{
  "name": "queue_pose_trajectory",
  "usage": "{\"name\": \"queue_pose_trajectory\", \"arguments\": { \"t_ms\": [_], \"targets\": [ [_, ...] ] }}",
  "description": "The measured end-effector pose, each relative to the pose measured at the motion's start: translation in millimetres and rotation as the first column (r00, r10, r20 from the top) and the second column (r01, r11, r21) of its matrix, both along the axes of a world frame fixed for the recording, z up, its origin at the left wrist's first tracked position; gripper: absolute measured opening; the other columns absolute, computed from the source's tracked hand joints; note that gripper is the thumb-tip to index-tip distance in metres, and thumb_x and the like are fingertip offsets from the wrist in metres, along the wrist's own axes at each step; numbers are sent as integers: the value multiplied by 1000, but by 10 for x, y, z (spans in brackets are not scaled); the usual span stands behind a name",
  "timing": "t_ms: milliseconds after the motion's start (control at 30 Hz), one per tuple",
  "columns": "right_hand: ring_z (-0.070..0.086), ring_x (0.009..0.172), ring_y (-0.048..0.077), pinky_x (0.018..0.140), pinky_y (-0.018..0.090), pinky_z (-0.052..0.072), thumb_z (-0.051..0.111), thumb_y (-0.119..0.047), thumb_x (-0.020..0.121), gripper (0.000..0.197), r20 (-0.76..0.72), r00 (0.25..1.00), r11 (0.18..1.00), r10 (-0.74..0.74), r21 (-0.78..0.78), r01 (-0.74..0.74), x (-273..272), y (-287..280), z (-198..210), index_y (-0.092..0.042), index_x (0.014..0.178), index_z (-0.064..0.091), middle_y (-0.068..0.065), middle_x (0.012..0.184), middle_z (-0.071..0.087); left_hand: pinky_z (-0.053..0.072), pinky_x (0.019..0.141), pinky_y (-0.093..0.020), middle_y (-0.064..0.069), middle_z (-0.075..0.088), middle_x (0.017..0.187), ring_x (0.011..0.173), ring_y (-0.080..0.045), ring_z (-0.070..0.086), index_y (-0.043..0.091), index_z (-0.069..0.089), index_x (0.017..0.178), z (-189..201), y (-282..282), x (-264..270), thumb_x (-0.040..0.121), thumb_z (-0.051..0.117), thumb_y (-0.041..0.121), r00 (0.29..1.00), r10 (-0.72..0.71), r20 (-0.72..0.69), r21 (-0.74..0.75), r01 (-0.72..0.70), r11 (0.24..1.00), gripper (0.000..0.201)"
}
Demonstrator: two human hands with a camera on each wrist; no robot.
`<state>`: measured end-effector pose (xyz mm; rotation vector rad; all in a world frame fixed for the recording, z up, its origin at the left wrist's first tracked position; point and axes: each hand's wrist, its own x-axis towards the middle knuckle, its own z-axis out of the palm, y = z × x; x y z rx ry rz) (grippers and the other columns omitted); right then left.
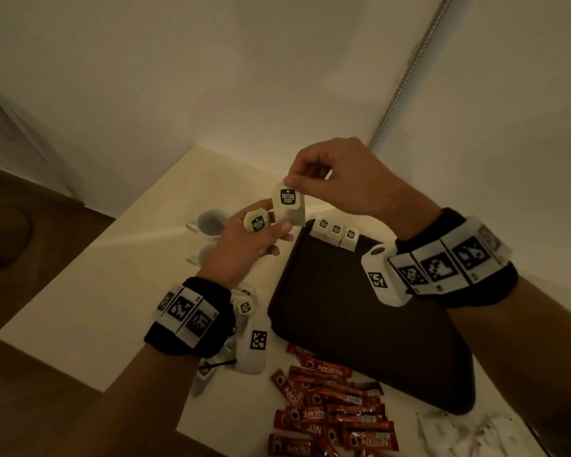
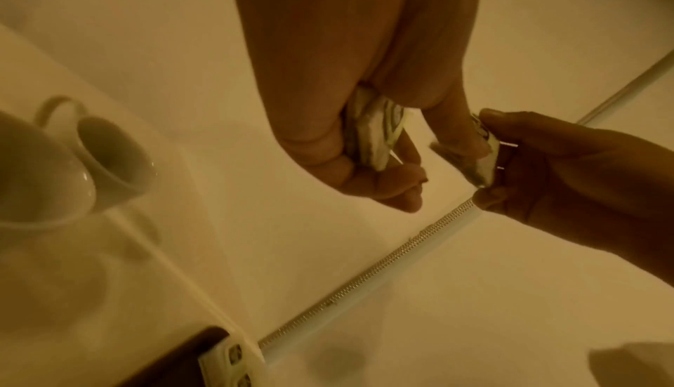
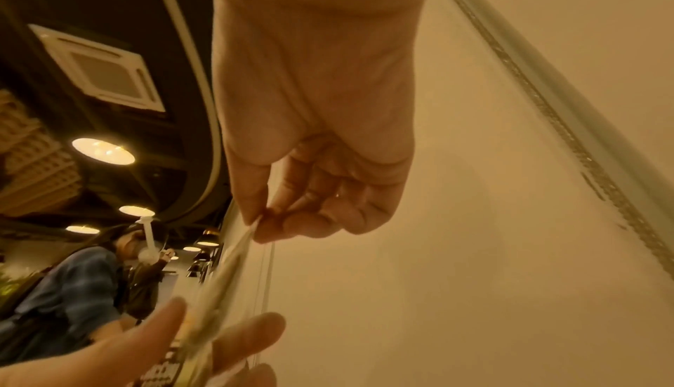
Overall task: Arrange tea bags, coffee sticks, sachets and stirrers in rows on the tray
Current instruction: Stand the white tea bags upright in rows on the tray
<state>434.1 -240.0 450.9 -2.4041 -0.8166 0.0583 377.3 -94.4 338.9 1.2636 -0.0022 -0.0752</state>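
Note:
My right hand [image 1: 291, 181] pinches the top corner of a pale green tea bag [image 1: 287, 200] with a black label, held in the air beyond the dark tray [image 1: 343, 311]. My left hand [image 1: 267, 227] grips a small stack of tea bags [image 1: 257, 222], and its fingers touch the lower end of the pinched bag. In the left wrist view the stack [image 2: 379, 133] sits in the left hand's curled fingers, and the right hand [image 2: 485, 156] holds the single bag [image 2: 483, 159]. Three tea bags [image 1: 336, 233] stand in a row at the tray's far edge.
Red coffee sticks [image 1: 330, 407] lie piled on the table in front of the tray. White sachets [image 1: 459, 427] lie at the front right. Loose tea bags [image 1: 244, 305] lie under my left wrist. Two white cups [image 1: 211, 222] stand left of the tray. A wall rises behind the table.

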Motion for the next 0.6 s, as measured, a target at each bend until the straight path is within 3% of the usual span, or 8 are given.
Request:
{"name": "queue_pose_trajectory", "arguments": {
  "t_ms": [100, 200, 300, 400, 500, 600],
  "targets": [
    [60, 63, 1, 61, 7, 43, 69, -21, 83, 9, 42, 999, 999, -19, -32, 21, -2, 40, 52, -14, 86, 73, -3, 73, 69, 46, 54, -19, 1, 71, 94, 75, -13, 64, 15, 64, 98, 19, -112, 8, 78, 67, 24, 994, -89, -57, -126, 81, 989, 22],
    [55, 54, -5, 58, 5, 41, 70, -18, 80, 7, 54, 998, 998, -43, -40, 46, 5, 65, 83, -16, 87, 72, -13, 62, 61, 49, 56, -18, 4, 72, 96, 77, -11, 67, 19, 61, 105, -3, -167, 2, 76, 71, 31, 976, -174, -129, -331, 123, 936, 33],
    [54, 56, -4, 66, 11, 42, 68, -15, 80, 13, 89, 995, 996, -45, -78, 52, 14, 79, 100, -15, 93, 70, -15, 61, 57, 50, 54, -16, 4, 73, 89, 76, -10, 69, 17, 60, 102, 6, -218, 1, 74, 61, 37, 964, -187, -188, -487, 73, 870, 35],
    [52, 56, -10, 62, 1, 36, 66, -17, 84, 16, 101, 995, 995, -25, -97, 35, 38, 64, 96, -16, 100, 69, -16, 64, 55, 51, 55, -16, 4, 73, 88, 76, -10, 69, 18, 61, 101, 4, -258, 21, 77, 55, 38, 965, -144, -218, -528, 8, 849, 32],
    [56, 55, -4, 59, 2, 40, 63, -19, 88, 22, 55, 997, 994, -46, -96, 51, 60, 21, 64, -15, 109, 68, -12, 73, 58, 51, 55, -16, 5, 73, 86, 78, -11, 69, 18, 60, 93, 0, -258, 56, 78, 60, 29, 976, -64, -210, -498, -51, 866, 19],
    [56, 53, -10, 55, 3, 40, 62, -17, 89, 15, 32, 998, 996, -56, -74, 58, 75, -43, 9, -12, 100, 72, -19, 66, 54, 51, 58, -17, 3, 71, 89, 83, -14, 67, 19, 60, 97, 10, -264, 90, 78, 61, 27, 983, -3, -181, -486, -87, 870, 21]
  ]
}}
